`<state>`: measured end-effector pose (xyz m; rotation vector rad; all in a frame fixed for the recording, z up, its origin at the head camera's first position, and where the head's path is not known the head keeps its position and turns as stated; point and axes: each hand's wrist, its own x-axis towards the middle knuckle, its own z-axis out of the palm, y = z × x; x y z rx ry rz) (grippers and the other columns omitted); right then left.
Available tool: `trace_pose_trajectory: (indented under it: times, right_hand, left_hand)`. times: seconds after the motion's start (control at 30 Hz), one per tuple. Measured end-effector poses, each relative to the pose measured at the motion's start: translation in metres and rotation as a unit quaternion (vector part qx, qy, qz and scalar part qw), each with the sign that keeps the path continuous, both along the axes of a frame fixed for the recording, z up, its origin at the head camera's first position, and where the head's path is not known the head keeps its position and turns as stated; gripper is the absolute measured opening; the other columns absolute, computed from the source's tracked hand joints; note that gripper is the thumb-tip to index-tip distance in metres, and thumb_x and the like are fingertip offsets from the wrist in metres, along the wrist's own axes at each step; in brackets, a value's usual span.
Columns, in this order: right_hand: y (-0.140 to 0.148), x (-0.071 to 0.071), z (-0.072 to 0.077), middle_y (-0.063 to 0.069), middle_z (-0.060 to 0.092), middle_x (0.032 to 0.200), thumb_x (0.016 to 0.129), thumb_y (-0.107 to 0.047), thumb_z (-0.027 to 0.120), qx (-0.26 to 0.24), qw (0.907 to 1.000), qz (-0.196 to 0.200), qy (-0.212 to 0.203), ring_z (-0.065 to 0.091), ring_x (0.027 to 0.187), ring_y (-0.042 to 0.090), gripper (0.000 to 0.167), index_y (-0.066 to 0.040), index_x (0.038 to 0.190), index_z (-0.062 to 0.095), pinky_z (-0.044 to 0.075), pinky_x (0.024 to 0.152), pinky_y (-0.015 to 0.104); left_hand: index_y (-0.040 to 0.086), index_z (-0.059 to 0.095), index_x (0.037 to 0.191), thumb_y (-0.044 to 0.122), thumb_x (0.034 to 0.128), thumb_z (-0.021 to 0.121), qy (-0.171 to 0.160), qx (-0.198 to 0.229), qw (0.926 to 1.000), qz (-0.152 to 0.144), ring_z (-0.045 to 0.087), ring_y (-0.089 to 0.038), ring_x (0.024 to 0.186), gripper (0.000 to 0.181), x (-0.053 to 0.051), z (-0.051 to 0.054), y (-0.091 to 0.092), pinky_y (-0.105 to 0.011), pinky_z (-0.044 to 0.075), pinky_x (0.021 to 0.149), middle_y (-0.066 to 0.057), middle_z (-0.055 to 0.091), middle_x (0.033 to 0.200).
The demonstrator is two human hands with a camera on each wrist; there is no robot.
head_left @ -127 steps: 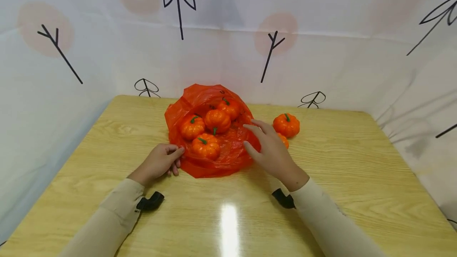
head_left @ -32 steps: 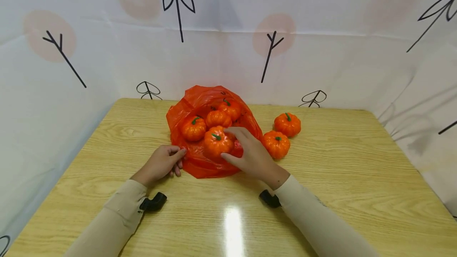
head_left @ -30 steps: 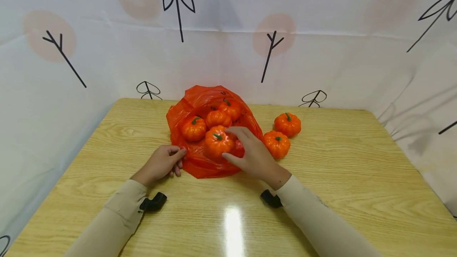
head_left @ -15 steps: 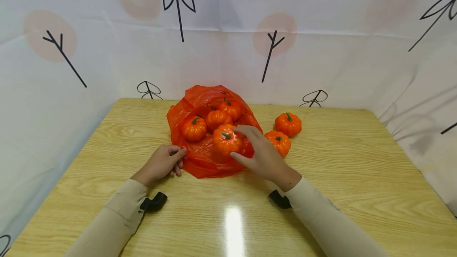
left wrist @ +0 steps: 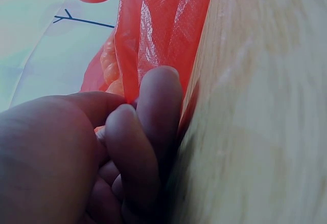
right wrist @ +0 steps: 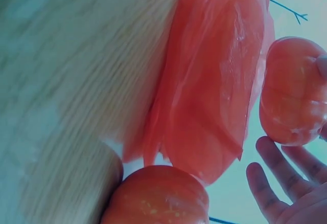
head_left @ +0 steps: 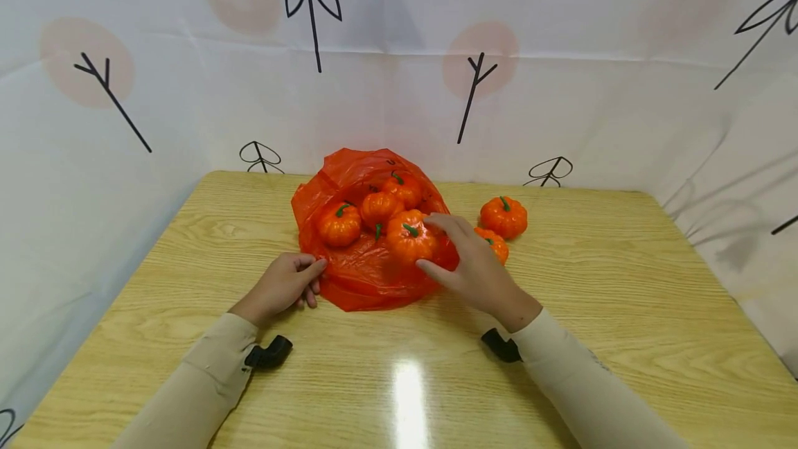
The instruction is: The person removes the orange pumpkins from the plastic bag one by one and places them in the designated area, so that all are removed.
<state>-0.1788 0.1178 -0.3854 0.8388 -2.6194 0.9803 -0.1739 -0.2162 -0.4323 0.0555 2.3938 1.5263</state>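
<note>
My left hand (head_left: 283,283) pinches the near left rim of a red plastic bag (head_left: 368,289); the left wrist view shows the film (left wrist: 163,24) between thumb and fingers. My right hand (head_left: 476,265) grips a small orange toy pumpkin (head_left: 408,244) with a green stem, raised over the bag's right part. In the right wrist view that pumpkin (right wrist: 291,91) hangs clear of the table beside the bag (right wrist: 214,81). Inside the bag lie 3 pumpkins: one at left (head_left: 339,226), a middle pumpkin (head_left: 380,208) and a back pumpkin (head_left: 405,190).
Right of the bag, two more pumpkins rest on the wooden table (head_left: 598,283): a farther pumpkin (head_left: 503,217) and a nearer pumpkin (head_left: 499,247), partly hidden behind my right hand. A patterned white cloth (head_left: 386,109) stands behind the table.
Earlier my right hand was without a pumpkin; it then took the front pumpkin out of the bag's bottom. Over the last second it has carried it rightward. My left hand keeps still.
</note>
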Motion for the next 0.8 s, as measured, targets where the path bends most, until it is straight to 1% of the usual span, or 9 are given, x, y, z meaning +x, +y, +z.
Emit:
trace_pose_trajectory:
  times: [0.23,0.57,0.8]
  right_hand:
    - [0.0024,-0.0019,0.0025,0.008,0.048,0.145,0.088,-0.032,0.079,0.002,1.0,-0.009,-0.001,0.049,0.136,0.031,0.066,-0.015,0.143,0.047,0.042,0.112,0.053]
    - [0.0027,-0.0037,0.0006,0.008,0.051,0.141,0.088,-0.034,0.078,0.02,0.9997,-0.015,-0.008,0.053,0.131,0.033,0.062,-0.016,0.141,0.05,0.045,0.109,0.054]
    - [0.003,-0.0052,-0.0014,0.006,0.053,0.139,0.088,-0.036,0.078,0.027,0.9995,-0.012,-0.008,0.055,0.13,0.032,0.061,-0.017,0.14,0.051,0.046,0.108,0.053]
  left_hand:
    - [0.004,0.06,0.08,0.036,0.1056,0.051,0.001,0.0,1.0,-0.002,0.065,-0.018,0.055,0.042,0.0002,-0.0002,0.0001,-0.027,0.05,0.047,-0.005,0.063,0.068]
    - [0.003,0.06,0.08,0.036,0.1057,0.051,0.001,0.004,1.0,0.002,0.065,-0.018,0.055,0.042,0.0005,-0.0008,0.0004,-0.026,0.05,0.047,-0.005,0.062,0.069]
    - [0.005,0.06,0.081,0.037,0.1053,0.052,-0.008,0.009,0.9998,0.014,0.064,-0.018,0.055,0.041,-0.0009,-0.0029,0.0007,-0.025,0.049,0.047,-0.005,0.061,0.07]
